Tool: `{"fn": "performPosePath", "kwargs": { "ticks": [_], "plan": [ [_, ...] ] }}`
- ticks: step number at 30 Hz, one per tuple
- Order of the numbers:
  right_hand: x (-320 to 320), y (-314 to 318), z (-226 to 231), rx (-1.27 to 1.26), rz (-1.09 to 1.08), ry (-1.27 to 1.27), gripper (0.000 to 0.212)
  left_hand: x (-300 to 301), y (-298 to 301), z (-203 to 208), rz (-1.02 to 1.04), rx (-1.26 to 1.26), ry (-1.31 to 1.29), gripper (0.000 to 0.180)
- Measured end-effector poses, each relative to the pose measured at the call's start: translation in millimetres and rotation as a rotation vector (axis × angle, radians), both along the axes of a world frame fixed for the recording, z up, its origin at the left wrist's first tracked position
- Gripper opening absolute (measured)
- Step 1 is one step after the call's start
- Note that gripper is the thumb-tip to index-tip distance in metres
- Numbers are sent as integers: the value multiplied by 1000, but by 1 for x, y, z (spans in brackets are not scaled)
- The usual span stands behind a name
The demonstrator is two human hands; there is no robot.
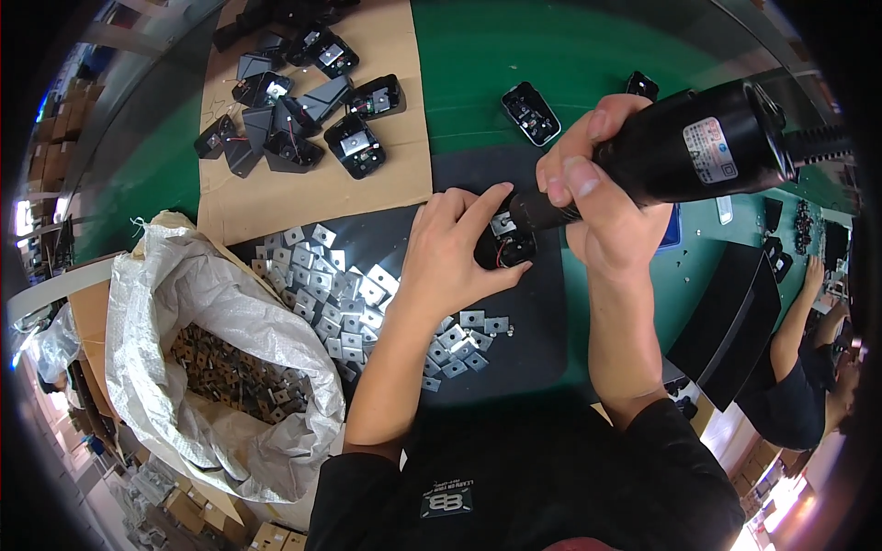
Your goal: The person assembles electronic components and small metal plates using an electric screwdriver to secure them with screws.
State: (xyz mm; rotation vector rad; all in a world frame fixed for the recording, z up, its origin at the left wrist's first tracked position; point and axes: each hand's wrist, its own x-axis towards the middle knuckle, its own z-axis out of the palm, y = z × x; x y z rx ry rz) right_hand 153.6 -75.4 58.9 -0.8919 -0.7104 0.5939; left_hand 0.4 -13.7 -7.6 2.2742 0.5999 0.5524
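Observation:
My right hand (602,184) is wrapped round a thick black electric screwdriver (657,151), its cord leaving at the right. The tool's nose points left and down into a small black plastic housing (519,248). Thumb and fingers of my left hand (450,248) grip this housing from its left side, against the dark mat (542,321). Inside it show a bit of metal plate and a red wire. The screwdriver's tip is hidden. Loose square metal plates (335,294) with centre holes lie beside and beneath my left forearm.
Several black housings (354,147) with wires lie on cardboard (390,184) at the far left. A white woven sack (138,340) of metal plates stands at the left. Another open housing (531,115) rests on the green table (478,73). A co-worker's arm (790,340) reaches in at the right.

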Motion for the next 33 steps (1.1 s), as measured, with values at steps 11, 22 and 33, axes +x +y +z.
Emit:
{"fn": "performPosePath", "kwargs": {
  "ticks": [11,22,33],
  "plan": [
    [12,3,-5,-16,3,-30,47,-3,3,-3,-33,-3,-18,77],
    [0,5,11,-69,-109,100,46,-4,3,-8,-23,11,-32,77],
    [-4,3,16,-47,-134,91,44,-3,3,-5,-21,13,-11,78]
  ]
}}
